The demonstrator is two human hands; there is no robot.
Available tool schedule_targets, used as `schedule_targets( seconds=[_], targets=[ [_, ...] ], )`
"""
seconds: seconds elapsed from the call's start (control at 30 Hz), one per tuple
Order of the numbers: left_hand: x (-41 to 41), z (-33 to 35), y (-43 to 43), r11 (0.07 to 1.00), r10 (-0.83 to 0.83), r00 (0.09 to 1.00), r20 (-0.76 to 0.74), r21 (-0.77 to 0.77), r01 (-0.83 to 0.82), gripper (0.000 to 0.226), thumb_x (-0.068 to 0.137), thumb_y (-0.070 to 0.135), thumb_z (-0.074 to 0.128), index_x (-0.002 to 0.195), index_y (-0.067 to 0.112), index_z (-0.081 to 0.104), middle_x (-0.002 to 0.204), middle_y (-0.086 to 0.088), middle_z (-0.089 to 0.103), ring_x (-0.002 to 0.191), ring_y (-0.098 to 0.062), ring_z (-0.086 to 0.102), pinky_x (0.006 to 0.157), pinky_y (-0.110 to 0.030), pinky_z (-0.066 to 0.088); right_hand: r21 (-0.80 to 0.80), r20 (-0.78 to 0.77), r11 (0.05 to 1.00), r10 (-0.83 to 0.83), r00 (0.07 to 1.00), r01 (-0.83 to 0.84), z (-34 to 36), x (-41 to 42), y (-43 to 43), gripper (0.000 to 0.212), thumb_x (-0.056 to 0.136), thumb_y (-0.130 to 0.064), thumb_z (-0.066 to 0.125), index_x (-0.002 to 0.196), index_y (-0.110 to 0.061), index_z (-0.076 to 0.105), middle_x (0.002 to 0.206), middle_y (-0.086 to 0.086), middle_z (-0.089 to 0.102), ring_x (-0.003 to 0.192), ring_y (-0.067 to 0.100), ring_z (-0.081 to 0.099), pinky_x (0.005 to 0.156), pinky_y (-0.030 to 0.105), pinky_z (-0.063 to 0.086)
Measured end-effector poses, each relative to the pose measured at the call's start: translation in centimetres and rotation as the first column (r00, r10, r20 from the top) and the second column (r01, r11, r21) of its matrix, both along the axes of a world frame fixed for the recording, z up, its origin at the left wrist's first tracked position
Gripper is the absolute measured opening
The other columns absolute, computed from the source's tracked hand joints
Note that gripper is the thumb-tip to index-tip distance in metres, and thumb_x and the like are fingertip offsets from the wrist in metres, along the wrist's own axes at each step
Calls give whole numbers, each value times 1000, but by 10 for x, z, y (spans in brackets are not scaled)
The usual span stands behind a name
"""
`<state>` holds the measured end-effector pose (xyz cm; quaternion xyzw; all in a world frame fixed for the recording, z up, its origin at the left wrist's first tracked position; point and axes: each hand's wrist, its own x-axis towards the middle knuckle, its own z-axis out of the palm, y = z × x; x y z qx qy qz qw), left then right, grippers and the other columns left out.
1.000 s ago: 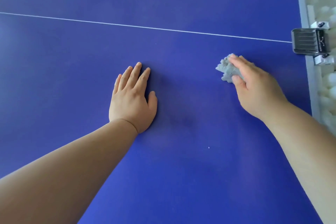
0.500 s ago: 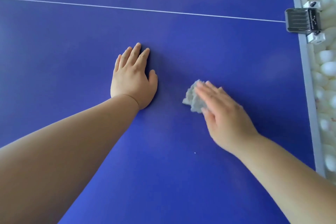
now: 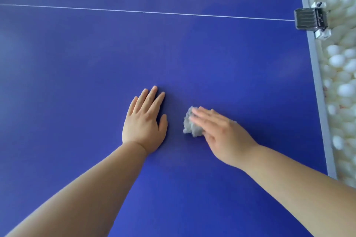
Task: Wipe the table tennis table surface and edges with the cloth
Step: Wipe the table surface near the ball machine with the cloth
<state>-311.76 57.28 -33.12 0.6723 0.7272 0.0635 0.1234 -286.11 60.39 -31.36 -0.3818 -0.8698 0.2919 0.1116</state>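
The blue table tennis table (image 3: 212, 54) fills the view, with a thin white line (image 3: 146, 12) running across it. A crumpled grey cloth (image 3: 190, 125) lies on the surface near the middle. My right hand (image 3: 223, 136) presses down on the cloth with straight fingers, slightly blurred by motion; part of the cloth is hidden under the palm. My left hand (image 3: 145, 121) rests flat on the table just left of the cloth, fingers straight and together.
The table's grey right edge (image 3: 317, 92) runs down the right side. A black net clamp (image 3: 310, 19) grips that edge at the white line. Beyond the edge lie several white balls (image 3: 342, 75).
My right hand has slid the cloth from near the right edge leftward and toward me, ending close beside my left hand. The left hand has stayed flat in place.
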Motion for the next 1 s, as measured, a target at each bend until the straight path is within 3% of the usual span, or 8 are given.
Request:
schedule_targets(
  seconds=[0.1,0.2,0.37,0.5,0.7,0.77,0.87,1.0],
  targets=[
    [-4,-1,-25,1000,26,999,-28,-3,-26,66,97,44,34,160,27,36,171,7,22,159,-20,16,130,-39,8,-29,7,907,-421,907,421,8,-4,73,51,104,-7,51,154,-19,47,161,-7,44,149,15,40,119,37,37],
    [-4,-4,-20,999,43,998,-38,4,-43,66,97,46,35,160,29,35,171,8,21,159,-19,16,130,-42,11,42,65,820,-572,818,570,3,-24,128,44,107,-17,46,151,-19,46,159,-4,45,142,22,45,110,40,42],
    [-5,-5,-20,999,40,999,-22,19,-40,66,96,46,40,160,28,37,171,7,23,159,-19,17,130,-43,12,135,51,980,-153,987,145,-11,-64,75,55,97,-8,57,151,-14,50,163,3,41,150,25,37,125,39,24],
    [-5,-4,-19,998,40,999,-10,40,-40,65,97,45,41,159,26,39,171,5,25,158,-21,19,130,-43,12,74,6,962,262,965,-261,-7,-47,18,58,88,6,55,143,-11,61,157,4,49,150,21,41,126,41,29],
    [-5,-7,-20,998,49,998,-38,36,-47,65,97,44,43,159,28,38,171,7,25,159,-19,17,130,-41,10,43,76,937,-350,934,348,6,-45,145,51,102,-8,50,150,-26,50,156,-6,50,142,23,48,104,30,43],
    [-6,-7,-21,998,49,998,-36,41,-47,65,97,44,43,159,28,37,171,8,25,158,-19,17,130,-41,10,65,77,912,-410,909,406,4,-57,160,49,103,-11,48,151,-24,47,161,-6,43,145,24,43,112,37,39],
    [-6,-7,-20,998,52,998,-31,39,-51,65,97,44,42,160,28,37,171,7,24,159,-19,16,130,-40,9,89,64,975,-211,975,205,-4,-65,111,56,98,-5,53,152,-17,48,163,2,40,151,25,36,125,42,24],
    [-5,-5,-20,998,48,999,-21,49,-47,65,97,42,42,160,25,38,171,5,25,159,-20,18,130,-41,10,82,0,964,254,967,-253,-5,-35,3,50,90,-2,58,138,-14,64,158,2,49,151,20,38,126,40,27]
  ],
)
